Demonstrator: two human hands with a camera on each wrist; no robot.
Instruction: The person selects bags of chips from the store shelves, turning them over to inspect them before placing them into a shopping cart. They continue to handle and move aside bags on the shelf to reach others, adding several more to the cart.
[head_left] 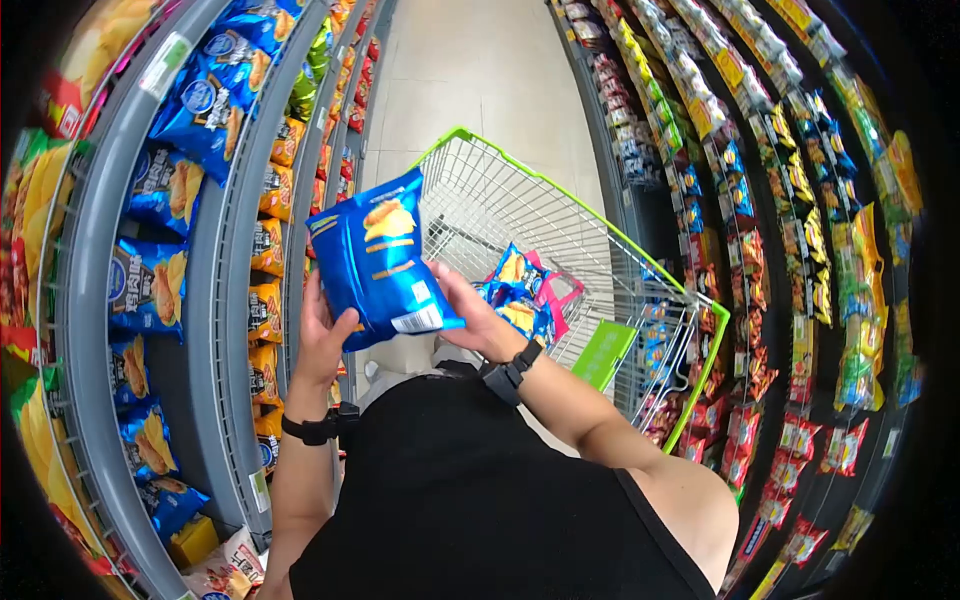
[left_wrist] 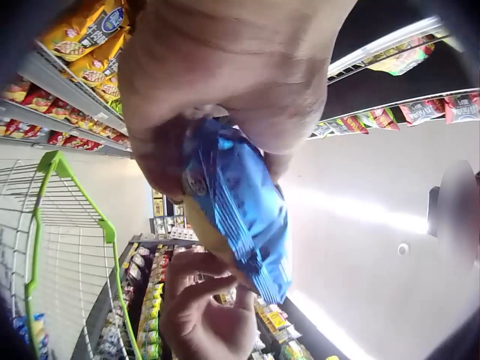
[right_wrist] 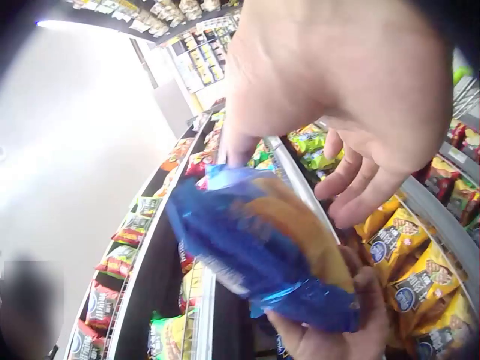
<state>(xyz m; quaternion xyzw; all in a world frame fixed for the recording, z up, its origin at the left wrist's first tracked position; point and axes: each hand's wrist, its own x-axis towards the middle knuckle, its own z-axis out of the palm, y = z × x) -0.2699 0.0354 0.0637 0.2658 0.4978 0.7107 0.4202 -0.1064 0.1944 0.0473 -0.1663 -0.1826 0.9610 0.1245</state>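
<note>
A blue bag of chips is held up in front of the torso, its printed back with a barcode facing the head camera. My left hand grips it at the left edge, thumb on the near face and fingers behind. Beside the bag's right edge is my right hand. In the right wrist view, the right hand has its thumb at the bag's edge, while its loosely bent fingers stand apart from the bag.
A shopping cart with a green rim stands ahead to the right, holding several blue snack bags and something pink. Shelves of blue chip bags and orange bags line the left; more packed snack shelves line the right.
</note>
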